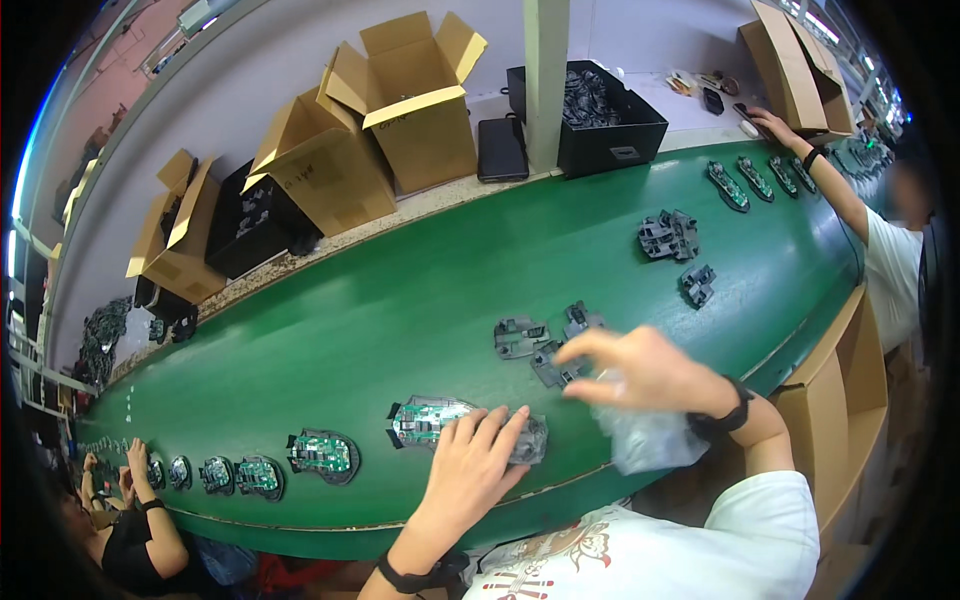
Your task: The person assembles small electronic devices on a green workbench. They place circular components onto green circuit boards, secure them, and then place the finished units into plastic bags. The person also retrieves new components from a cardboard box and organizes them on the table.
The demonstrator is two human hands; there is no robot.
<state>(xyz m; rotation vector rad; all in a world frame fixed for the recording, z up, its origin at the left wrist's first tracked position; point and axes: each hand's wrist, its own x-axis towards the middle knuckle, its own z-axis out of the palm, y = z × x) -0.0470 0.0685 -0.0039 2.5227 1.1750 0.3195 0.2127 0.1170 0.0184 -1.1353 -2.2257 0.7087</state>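
My left hand (475, 455) is over the belt, its fingers across the right end of a green circuit board (425, 420) in a dark housing. A dark grey plastic part (537, 440) lies between its thumb and index finger; the palm side is hidden. My right hand (645, 370) hovers to the right with thumb and index finger apart and nothing visible between them. Just under its fingertips are several dark grey moulded parts (520, 338). A clear plastic bag (650, 440) shows below the right hand at the near edge of the belt.
Several board assemblies (323, 455) line the green belt (380, 330) to the left. More grey parts (668, 235) lie farther right. Open cartons (415, 110) and a black bin (610, 125) stand on the back ledge. One co-worker (890, 240) reaches in at right, another (130, 540) at left.
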